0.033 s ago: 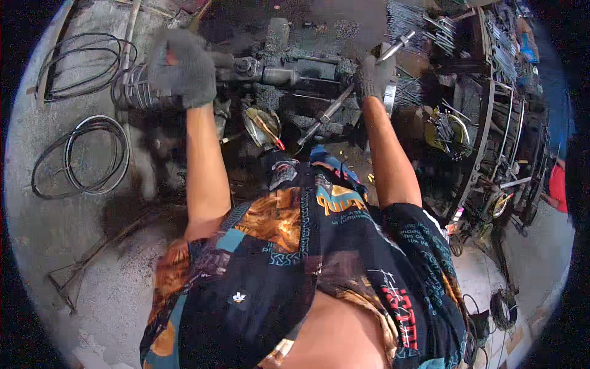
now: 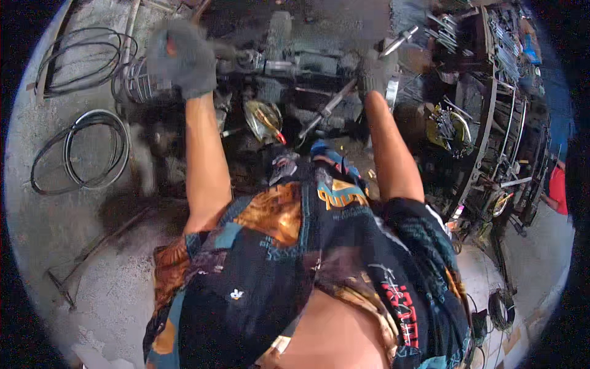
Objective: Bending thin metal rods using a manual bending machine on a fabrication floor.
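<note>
My left hand [image 2: 182, 61], in a grey work glove with a red patch, is over the left end of a dark, greasy machine. Its fingers are blurred, so whether they grip anything cannot be made out. Wrapped round a long slanting metal bar [image 2: 332, 107] is my right hand [image 2: 372, 74], also gloved in grey. The bar's bright tip [image 2: 399, 42] shows beyond that hand, and its lower end points toward me. Between the hands runs the machine's horizontal shaft [image 2: 279, 67].
A dish [image 2: 263, 122] with a red-tipped brush-like tool lies below the shaft. At right are a yellowish bowl [image 2: 444, 130] of metal pieces and a metal rack [image 2: 491, 117] with rods. Coiled cable [image 2: 80, 154] lies at left. Someone's red garment [image 2: 557, 190] shows at far right.
The view has shifted slightly. My right hand and the bar look a little lower and blurrier; the grip seems the same.
</note>
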Tool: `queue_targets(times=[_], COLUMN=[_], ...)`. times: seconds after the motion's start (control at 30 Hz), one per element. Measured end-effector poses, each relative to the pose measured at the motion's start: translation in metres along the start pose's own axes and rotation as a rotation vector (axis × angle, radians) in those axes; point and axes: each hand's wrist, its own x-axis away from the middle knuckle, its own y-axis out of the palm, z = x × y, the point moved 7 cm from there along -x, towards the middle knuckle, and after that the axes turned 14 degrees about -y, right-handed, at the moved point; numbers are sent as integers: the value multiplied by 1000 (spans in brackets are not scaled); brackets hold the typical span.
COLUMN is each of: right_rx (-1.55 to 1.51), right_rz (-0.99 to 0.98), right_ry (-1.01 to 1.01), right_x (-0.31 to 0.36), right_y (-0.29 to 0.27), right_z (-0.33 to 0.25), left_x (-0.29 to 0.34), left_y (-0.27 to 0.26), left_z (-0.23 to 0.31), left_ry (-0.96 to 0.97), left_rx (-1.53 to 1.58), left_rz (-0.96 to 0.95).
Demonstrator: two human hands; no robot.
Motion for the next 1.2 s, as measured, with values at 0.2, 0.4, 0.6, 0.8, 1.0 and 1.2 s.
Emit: queue_targets(times=[0.2,0.4,0.6,0.8,1.0,1.2], right_rx=[-43,-24,-67,-45,-236,95], right_rz=[175,148,113,160,-6,56], right_ry=[-242,-190,-98,-209,54,-224], right_x=[1,1,3,-7,2,-16], right_y=[-17,-23,-17,-12,-7,-14], right_z=[-21,-41,-20,-20,-18,0], left_x=[14,3,-126,-71,-1,15], left_y=[15,-17,24,97,140,120], left_z=[-32,-10,-62,-24,9,36], left_ry=[-194,-120,-250,54,-169,40], left_rx=[334,-60,-9,183,374,-105], left_rz=[-173,269,345,-187,-586,-552])
